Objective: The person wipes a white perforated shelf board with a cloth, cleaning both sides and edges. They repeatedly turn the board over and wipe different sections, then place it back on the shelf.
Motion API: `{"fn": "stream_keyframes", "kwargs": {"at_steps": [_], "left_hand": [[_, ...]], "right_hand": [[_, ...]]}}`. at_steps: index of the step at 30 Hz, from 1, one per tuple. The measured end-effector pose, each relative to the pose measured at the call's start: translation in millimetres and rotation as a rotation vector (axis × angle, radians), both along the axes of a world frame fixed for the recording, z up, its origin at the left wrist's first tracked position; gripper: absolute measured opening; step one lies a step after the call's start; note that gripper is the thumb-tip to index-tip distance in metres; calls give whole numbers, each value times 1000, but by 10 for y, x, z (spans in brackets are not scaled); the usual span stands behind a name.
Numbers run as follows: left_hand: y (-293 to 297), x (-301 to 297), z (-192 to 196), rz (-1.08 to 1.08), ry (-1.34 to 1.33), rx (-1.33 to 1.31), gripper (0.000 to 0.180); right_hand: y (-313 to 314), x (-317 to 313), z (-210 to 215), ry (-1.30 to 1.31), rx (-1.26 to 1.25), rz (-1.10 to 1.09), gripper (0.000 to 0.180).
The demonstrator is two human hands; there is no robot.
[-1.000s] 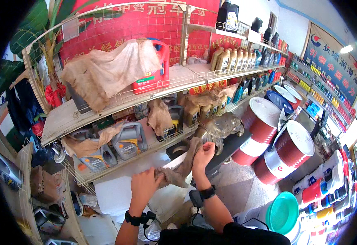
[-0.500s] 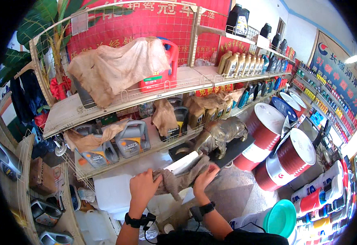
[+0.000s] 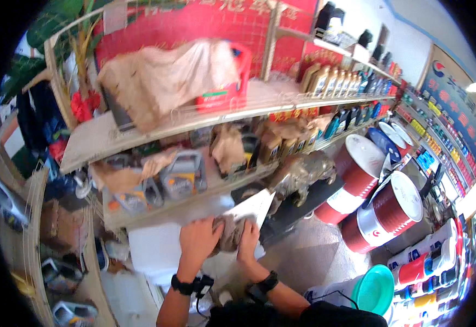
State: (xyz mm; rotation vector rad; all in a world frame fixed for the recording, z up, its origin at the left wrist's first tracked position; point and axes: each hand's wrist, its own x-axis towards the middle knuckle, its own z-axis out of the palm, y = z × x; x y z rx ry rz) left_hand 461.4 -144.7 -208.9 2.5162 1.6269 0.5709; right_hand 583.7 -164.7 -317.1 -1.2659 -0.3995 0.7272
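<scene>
In the head view, a grey-brown cloth (image 3: pixel 229 234) is bunched between the person's two hands, in front of the body and low over the floor area. The left hand (image 3: pixel 197 240) has its fingers closed on the cloth's left side; the right hand (image 3: pixel 247 242) curls round its right side, so that a short wad of fabric shows between them. A black band circles each wrist.

Just beyond the right hand's fingertips, a white flat panel (image 3: pixel 253 207) slants up to a corner; whether the cloth touches it cannot be told. Farther out past the right hand, a bronze-coloured animal statue (image 3: pixel 302 173) stands on a black base (image 3: pixel 320 199).

Beyond the left hand, the lower shelf carries grey handled jugs, the nearest one (image 3: pixel 183 177) with a yellow-marked label. Above these, a large tan cloth (image 3: pixel 164 82) hangs over a red jug (image 3: pixel 219 99) on the upper shelf. To the left hand's left is a white boxy thing (image 3: pixel 152 248).

Well to the right of the right hand stand red-and-white drums, the nearest (image 3: pixel 395 204) tilted in this view, and nearer the body sits a green basin (image 3: pixel 373 289).
</scene>
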Motion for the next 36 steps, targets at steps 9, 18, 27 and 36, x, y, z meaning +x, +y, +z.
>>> {"fn": "stream_keyframes", "kwargs": {"at_steps": [9,18,27,36], "left_hand": [[74,-22,-66,-3,-50,-52,25],[68,-279,-143,20,0,11,29],[153,-185,-43,-26,-27,15,29],[131,-76,-23,-15,58,-59,29]], "right_hand": [[52,-96,-597,-490,201,-31,15],[-12,-314,321,-685,121,53,15],[65,-58,-670,-575,-148,-78,17],[381,370,83,-510,79,-268,21]]}}
